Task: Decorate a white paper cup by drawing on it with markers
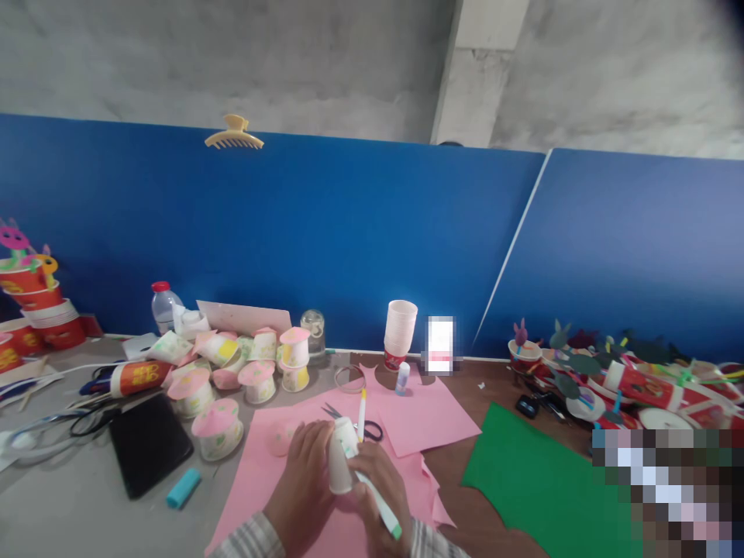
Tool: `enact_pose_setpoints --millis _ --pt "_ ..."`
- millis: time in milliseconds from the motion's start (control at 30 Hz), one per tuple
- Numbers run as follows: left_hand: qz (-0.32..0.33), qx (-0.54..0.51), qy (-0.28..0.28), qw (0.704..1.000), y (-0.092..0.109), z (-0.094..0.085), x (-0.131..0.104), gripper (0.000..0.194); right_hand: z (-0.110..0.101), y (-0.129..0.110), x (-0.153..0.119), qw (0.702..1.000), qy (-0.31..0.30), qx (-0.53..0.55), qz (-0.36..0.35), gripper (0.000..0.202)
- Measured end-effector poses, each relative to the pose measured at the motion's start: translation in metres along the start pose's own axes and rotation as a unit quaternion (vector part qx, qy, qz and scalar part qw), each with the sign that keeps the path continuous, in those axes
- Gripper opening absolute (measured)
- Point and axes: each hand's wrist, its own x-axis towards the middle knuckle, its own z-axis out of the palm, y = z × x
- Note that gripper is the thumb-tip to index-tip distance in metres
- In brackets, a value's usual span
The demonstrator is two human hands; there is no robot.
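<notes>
My left hand (308, 473) is closed around a white paper cup (340, 474), which is tilted on its side and has green marks near its narrow end. In my right hand (380, 480) is a white marker (380, 504) with a green end; its tip side points at the cup, though the fingers hide the contact. Pink paper sheets (249, 496) lie under both hands. Just beyond the cup are a yellow-and-white marker (362, 415) and scissors (372, 430). A small glue bottle (402, 378) stands on the pink paper farther back.
Decorated cup houses with pink roofs (218, 430) crowd the left, near a black tablet (149, 444) and a turquoise marker (184, 488). Stacked paper cups (400, 329) stand by the blue partition (349, 232). Green paper (535, 480) and piled red cup crafts (645, 385) are right.
</notes>
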Motion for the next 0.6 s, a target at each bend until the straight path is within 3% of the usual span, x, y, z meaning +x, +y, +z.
enact_pose_setpoints --millis 300,600 --pt "0.017 0.019 0.011 1.0 -0.0006 -0.0018 0.0008 0.058 -0.0031 -0.0026 0.0042 0.998 -0.038 0.034 0.027 0.033" --pt "0.01 0.018 0.002 1.0 -0.0021 0.0018 -0.0002 0.058 0.0004 -0.0007 0.0008 0.999 -0.045 0.023 0.018 0.02"
